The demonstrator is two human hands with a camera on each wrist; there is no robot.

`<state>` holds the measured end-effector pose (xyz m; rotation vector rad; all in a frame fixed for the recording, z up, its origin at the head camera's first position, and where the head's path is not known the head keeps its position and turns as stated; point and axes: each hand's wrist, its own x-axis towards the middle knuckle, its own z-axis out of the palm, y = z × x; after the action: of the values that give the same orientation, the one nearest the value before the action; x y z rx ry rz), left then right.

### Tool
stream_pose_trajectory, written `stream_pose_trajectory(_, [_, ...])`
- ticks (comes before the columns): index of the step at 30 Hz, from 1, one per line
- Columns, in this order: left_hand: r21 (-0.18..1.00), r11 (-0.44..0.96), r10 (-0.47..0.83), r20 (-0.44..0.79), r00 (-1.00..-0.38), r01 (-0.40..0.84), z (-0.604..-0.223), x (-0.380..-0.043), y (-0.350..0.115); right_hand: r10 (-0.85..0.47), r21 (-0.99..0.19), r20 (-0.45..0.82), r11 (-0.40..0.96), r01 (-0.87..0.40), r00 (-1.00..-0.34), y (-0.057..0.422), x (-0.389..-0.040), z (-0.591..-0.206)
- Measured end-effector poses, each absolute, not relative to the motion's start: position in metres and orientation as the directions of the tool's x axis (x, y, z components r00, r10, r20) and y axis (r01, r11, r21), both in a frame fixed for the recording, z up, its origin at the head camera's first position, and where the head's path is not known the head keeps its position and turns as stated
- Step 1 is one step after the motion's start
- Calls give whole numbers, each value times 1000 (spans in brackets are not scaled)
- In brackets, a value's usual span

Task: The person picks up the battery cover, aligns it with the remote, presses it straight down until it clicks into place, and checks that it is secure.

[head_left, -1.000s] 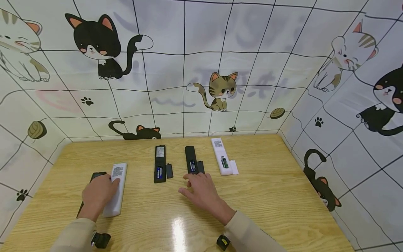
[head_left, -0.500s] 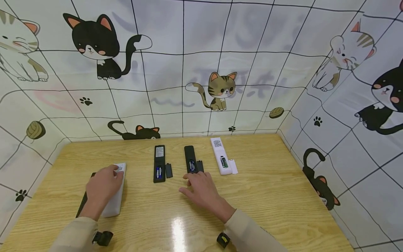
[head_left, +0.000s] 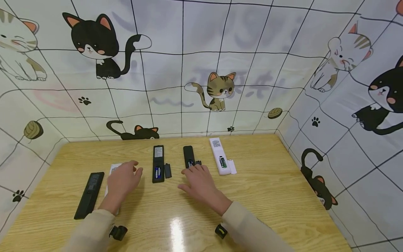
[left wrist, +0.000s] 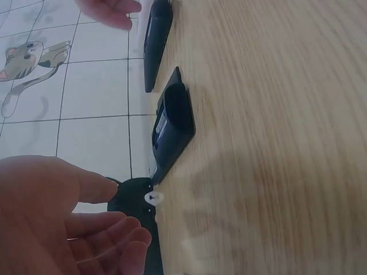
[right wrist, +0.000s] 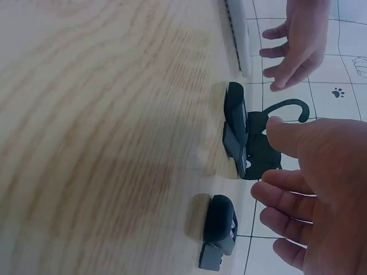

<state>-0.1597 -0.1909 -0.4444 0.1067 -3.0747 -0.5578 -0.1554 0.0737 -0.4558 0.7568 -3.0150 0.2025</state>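
My left hand [head_left: 124,180] hovers over a white remote control [head_left: 114,168] and hides most of it; the fingers are loosely bent and hold nothing. To its left lies a black remote control [head_left: 89,196]. A second black remote [head_left: 158,159], its battery compartment uncovered with batteries showing, lies right of that hand, with its battery cover [head_left: 168,170] beside it. My right hand [head_left: 203,187] hangs empty in front of a third black remote [head_left: 189,153], partly hiding it and its cover [head_left: 198,162]. In the right wrist view the fingers of my right hand [right wrist: 330,189] are relaxed.
Toward the back right of the wooden table [head_left: 261,196] lies another white remote [head_left: 219,152] with batteries showing and its white cover [head_left: 232,167] alongside. A cat-print sheet [head_left: 170,70] hangs behind and at both sides.
My left hand has left the black and white remotes at the left, lifting and moving right, so the left black remote is now fully visible. The right hand has shifted slightly forward.
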Motion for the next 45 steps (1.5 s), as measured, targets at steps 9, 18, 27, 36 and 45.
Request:
stream_pose_trajectory(9, [382, 921, -55, -50, -997, -70, -453, -187, -170, -473, -26, 70, 879, -476, -878, 56, -169, -459])
stream_pose_trajectory(18, [395, 911, -89, -90, -992, -118, -458, -203, -151, -449, 60, 99, 893, -445, -888, 44, -186, -461])
stream_pose_trajectory(27, [399, 901, -124, -132, -983, -167, -468, -214, -148, -456, 128, 82, 887, -444, -886, 29, -203, -468])
stream_pose_trajectory(36, [395, 892, -168, -156, -973, -217, -479, -221, -145, -456, 111, 71, 887, -447, -887, 16, -209, -475])
stream_pose_trajectory(45, [410, 881, -201, -130, -971, -238, -482, -222, -139, -443, 123, 59, 893, -434, -895, 14, -212, -480])
